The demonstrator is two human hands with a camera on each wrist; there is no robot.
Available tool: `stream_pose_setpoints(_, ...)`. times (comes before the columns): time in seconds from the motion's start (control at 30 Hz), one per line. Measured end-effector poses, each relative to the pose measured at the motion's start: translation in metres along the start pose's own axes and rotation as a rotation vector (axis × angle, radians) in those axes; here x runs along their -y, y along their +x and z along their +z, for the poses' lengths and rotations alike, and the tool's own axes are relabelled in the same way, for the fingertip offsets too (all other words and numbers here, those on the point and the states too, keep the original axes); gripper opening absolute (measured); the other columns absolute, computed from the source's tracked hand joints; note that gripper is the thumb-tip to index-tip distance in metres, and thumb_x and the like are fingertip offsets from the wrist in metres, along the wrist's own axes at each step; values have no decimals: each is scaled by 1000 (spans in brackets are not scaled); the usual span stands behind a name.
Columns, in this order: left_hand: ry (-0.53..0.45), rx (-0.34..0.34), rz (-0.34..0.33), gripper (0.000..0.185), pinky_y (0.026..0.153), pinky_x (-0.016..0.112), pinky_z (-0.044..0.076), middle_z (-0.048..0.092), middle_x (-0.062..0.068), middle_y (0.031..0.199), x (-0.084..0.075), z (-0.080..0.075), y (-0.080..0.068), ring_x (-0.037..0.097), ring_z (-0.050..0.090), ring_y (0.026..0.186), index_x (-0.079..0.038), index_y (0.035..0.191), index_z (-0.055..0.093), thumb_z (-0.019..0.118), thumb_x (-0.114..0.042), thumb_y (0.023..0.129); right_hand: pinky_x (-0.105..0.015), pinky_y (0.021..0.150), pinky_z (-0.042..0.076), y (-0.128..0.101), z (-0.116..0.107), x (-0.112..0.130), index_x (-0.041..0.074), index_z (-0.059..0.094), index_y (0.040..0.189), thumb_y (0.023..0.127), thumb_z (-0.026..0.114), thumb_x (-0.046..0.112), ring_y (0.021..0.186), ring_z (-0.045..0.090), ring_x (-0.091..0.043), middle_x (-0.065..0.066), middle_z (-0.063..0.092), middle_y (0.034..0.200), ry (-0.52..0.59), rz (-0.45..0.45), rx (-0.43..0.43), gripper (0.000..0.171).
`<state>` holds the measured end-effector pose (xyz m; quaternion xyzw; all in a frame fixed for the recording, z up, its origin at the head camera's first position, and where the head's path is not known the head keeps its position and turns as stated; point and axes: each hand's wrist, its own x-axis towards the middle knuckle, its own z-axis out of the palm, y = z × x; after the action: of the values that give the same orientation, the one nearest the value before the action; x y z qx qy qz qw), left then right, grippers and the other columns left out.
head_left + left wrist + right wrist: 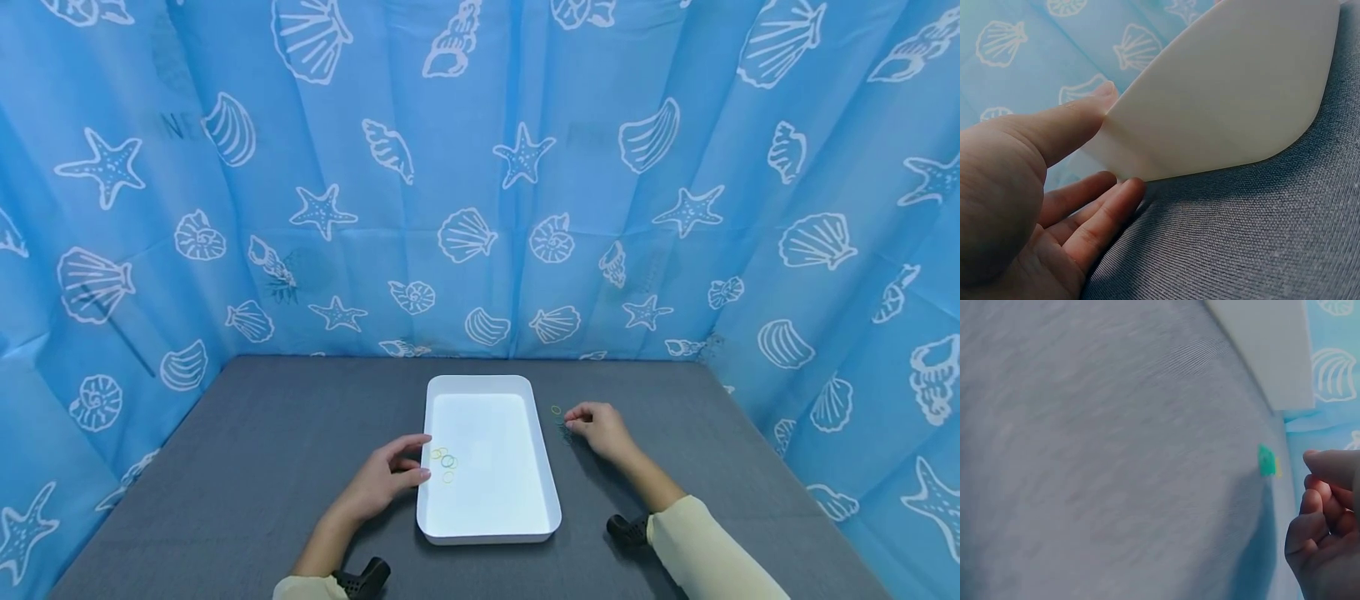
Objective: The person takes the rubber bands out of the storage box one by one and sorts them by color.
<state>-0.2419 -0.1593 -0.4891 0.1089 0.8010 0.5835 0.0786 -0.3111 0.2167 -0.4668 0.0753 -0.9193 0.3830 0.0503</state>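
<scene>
- Steadying the white tray (pixel 489 385) with my left hand (pixel 382 483), thumb on its left rim and fingers relaxed against the wall, my grip there is loose, clamped on nothing.
- My right hand (pixel 600 427) curls over small rubber bands (pixel 557 411) on the grey worktop (pixel 247 467), just right of the tray; whether it pinches one, I cannot tell.
- More bands (pixel 444 460) lie inside the tray, near its left wall.
- Risk: thin, flat bands could slip my fingertips or spring away; nudging the tray could scatter those inside.
</scene>
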Motion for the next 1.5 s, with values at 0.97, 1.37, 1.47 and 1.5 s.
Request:
stream_pose_setpoints(0.97, 6, -8, -4, 54, 79, 37, 49, 52, 15, 135, 0, 0, -1, 22, 58, 98, -13, 138, 53, 73, -20, 89, -31, 63, 43, 29, 25, 89, 4, 69, 96, 92, 67, 11, 75, 53, -25, -5, 62, 83, 189, 42, 70, 8)
stream_pose_setpoints(1.37, -2, -8, -7, 54, 80, 38, 49, 52, 15, 136, 1, 0, 0, 22, 58, 98, -12, 139, 52, 72, -19, 89, -30, 61, 45, 31, 53, 112, 8, 69, 95, 92, 67, 12, 76, 55, -24, -2, 61, 81, 170, 1, 251, 5)
stream_pose_setpoints(1.47, 7, -11, -8, 54, 80, 38, 49, 52, 15, 135, 0, 1, 0, 22, 58, 98, -13, 139, 53, 73, -21, 89, -30, 63, 46, 31, 59, 116, 6, 69, 96, 92, 68, 11, 74, 54, -18, -2, 61, 81, 142, -30, 321, 6)
stream_pose_setpoints(1.5, 9, -11, -8, 54, 80, 38, 49, 52, 14, 135, 0, 1, 0, 22, 58, 98, -13, 139, 53, 73, -21, 89, -30, 63, 46, 31, 61, 116, 5, 69, 97, 91, 68, 10, 73, 53, -17, -2, 60, 80, 133, -45, 344, 7)
